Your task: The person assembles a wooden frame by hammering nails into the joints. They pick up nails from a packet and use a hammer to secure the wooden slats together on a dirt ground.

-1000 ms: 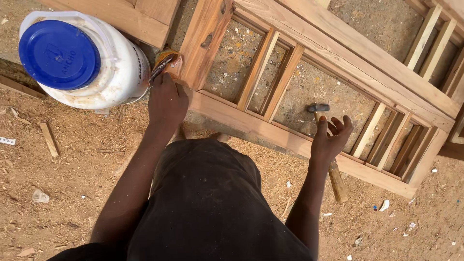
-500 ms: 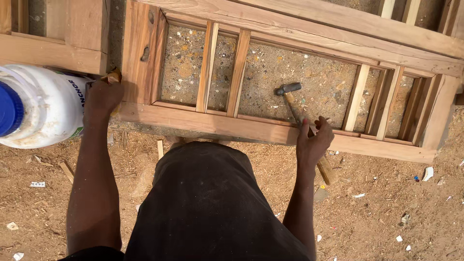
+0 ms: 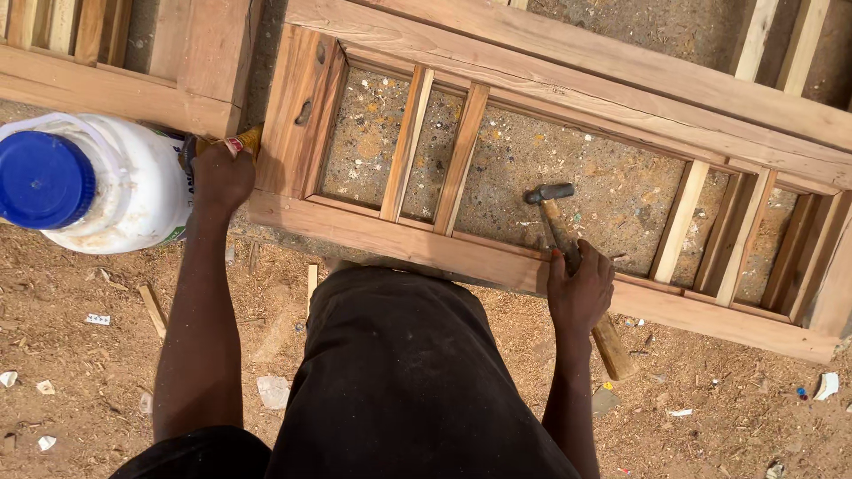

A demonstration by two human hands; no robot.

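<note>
Right hand closed around hammer handle, head resting inside wooden frame on the ground. Left hand clenched on a brush beside white tub. 2 slats seated at left; no strike underway.

Hidden under the right hand: the middle of the hammer handle, so the grip itself unclear. Hidden inside the left hand: most of a small brush-like tool (only a tan tip and a red band showing). Cut off at the left edge: the white jug with the blue cap. Cut off top and right: the wooden frame.
</note>
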